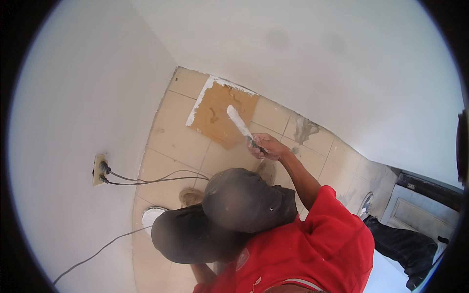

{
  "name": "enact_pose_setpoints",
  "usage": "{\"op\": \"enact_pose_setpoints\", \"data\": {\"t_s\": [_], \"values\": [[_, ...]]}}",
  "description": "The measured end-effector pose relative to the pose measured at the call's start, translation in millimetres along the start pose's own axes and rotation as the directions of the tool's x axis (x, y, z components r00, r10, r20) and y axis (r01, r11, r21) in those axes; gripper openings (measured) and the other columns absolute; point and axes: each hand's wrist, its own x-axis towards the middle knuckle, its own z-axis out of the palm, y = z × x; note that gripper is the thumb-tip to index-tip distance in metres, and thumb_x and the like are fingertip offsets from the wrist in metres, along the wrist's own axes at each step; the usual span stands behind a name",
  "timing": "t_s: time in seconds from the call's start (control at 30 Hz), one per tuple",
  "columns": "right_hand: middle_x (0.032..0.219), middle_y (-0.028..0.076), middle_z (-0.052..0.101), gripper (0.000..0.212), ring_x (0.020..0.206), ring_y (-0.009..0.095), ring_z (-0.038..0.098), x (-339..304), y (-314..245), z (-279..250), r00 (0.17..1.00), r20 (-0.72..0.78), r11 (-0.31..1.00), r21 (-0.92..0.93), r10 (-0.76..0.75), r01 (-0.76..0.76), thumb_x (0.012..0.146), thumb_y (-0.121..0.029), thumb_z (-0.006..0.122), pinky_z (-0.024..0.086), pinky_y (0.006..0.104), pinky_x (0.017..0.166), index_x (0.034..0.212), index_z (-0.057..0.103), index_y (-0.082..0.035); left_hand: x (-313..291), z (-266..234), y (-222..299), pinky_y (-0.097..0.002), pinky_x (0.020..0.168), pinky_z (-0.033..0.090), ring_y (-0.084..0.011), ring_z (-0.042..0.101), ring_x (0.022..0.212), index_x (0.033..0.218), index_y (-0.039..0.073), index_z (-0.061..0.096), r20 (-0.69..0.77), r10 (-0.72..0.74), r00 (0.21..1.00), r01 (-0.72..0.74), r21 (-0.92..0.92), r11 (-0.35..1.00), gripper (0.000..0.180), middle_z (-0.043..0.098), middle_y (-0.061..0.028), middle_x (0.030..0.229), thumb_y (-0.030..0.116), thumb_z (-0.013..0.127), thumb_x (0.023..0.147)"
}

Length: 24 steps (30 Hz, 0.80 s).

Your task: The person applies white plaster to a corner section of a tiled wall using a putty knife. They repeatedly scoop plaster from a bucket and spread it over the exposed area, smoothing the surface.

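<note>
My right hand (264, 146) is closed round the dark green handle of a putty knife (239, 121). White paste coats its long blade, which points away and to the left over a brown sheet (224, 110) on the tiles. Ragged white material edges the sheet's left and far sides, and its surface looks scuffed. The blade appears above the sheet; whether it touches cannot be told. Of my left arm (202, 273) only a short piece shows beneath my bent knees; the hand is hidden.
White walls meet at the far corner of the beige tiled floor (176, 134). Two black plugs sit in a wall socket (99, 169), their cables crossing toward my knees. A round white container (153, 215) is partly behind my left knee. Another person's dark-trousered leg (408, 244) shows at right.
</note>
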Motion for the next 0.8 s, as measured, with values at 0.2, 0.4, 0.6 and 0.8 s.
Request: {"op": "enact_pose_setpoints", "data": {"t_s": [0.2, 0.4, 0.6, 0.8], "values": [[0.076, -0.003, 0.050, 0.038, 0.064, 0.009, 0.046, -4, 15, -31, 0.989, -0.142, 0.999, 0.035, -0.029, 0.034, 0.105, -0.045, 0.057, 0.038, 0.0263, 0.057, 0.105, 0.063, -0.008, 33, -68, 188, -0.0331, 0.064, 0.053, -0.0178, 0.068, 0.079, 0.090, 0.006, 0.067, 0.461, 0.192, 0.867, -0.296, 0.166, 0.940, 0.037, 0.070, -0.0043, 0.085, 0.034, 0.047, 0.103], [0.084, -0.002, 0.054, 0.031, 0.071, 0.013, 0.050, 4, 4, -30, 0.966, -0.218, 0.989, -0.074, -0.142, 0.128, 0.105, -0.037, 0.059, 0.043, 0.0314, 0.067, 0.115, 0.061, -0.007, 81, -52, 320, -0.0325, 0.070, 0.055, -0.0163, 0.071, 0.083, 0.094, 0.002, 0.069, 0.790, 0.021, 0.613, -0.422, 0.304, 0.854, 0.037, 0.074, -0.0069, 0.091, 0.032, 0.049, 0.102], [0.087, 0.000, 0.056, 0.029, 0.077, 0.014, 0.053, 8, 2, -23, 0.973, -0.201, 0.993, 0.007, -0.112, 0.116, 0.105, -0.033, 0.059, 0.045, 0.0325, 0.072, 0.118, 0.057, -0.006, 176, -6, 291, -0.0370, 0.080, 0.062, -0.0201, 0.073, 0.089, 0.107, -0.002, 0.070, 0.751, -0.360, 0.554, -0.481, 0.642, 0.597, 0.033, 0.074, -0.0094, 0.094, 0.029, 0.067, 0.097], [0.088, 0.001, 0.057, 0.024, 0.076, 0.016, 0.055, 41, 27, -10, 0.953, -0.304, 0.983, 0.175, 0.000, 0.056, 0.107, -0.029, 0.056, 0.048, 0.0349, 0.074, 0.113, 0.058, -0.005, 233, 56, 240, -0.0409, 0.073, 0.063, -0.0275, 0.072, 0.095, 0.113, -0.009, 0.065, 0.528, -0.159, 0.834, 0.020, 0.259, 0.966, 0.057, 0.070, -0.0194, 0.106, 0.041, 0.080, 0.089]]}}
